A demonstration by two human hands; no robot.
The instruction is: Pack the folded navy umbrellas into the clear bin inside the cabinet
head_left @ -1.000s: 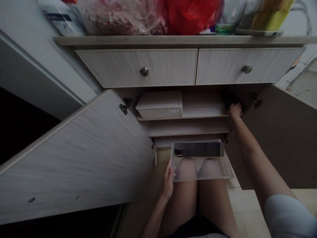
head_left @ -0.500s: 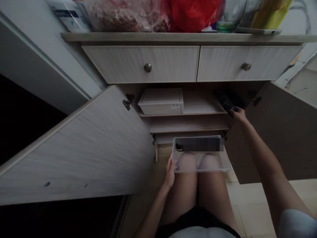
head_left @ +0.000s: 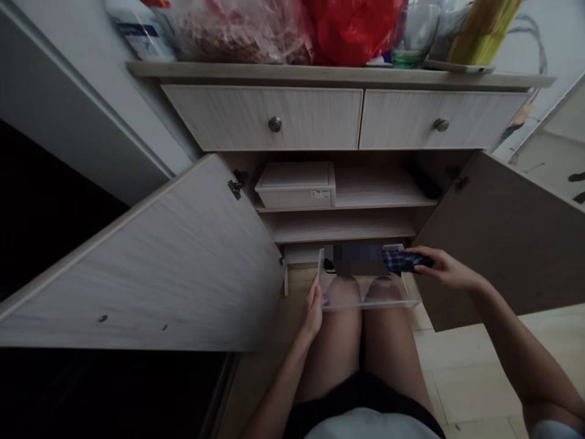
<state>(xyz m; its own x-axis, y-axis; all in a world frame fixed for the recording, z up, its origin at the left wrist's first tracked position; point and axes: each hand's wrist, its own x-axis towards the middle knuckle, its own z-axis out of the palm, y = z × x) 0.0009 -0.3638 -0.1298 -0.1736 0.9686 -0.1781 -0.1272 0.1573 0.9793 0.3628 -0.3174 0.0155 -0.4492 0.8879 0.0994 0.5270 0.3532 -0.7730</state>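
Note:
A clear plastic bin (head_left: 365, 300) rests on my knees in front of an open cabinet. My left hand (head_left: 313, 311) holds the bin's left rim, fingers closed on it. My right hand (head_left: 442, 268) grips a folded dark plaid umbrella (head_left: 402, 261) and holds it over the bin's right end. Another dark item lies at the bin's far left corner. A blurred patch covers the bin's far side.
Both cabinet doors (head_left: 150, 268) stand wide open at left and right. A white lidded box (head_left: 296, 185) sits on the upper shelf, and a dark object (head_left: 423, 181) lies at that shelf's right end. Two closed drawers (head_left: 274, 119) are above. Bags and a glass crowd the countertop.
My right hand pulled the folded umbrella off the upper shelf's right end and brought it down to the bin. My left hand stayed on the bin's rim.

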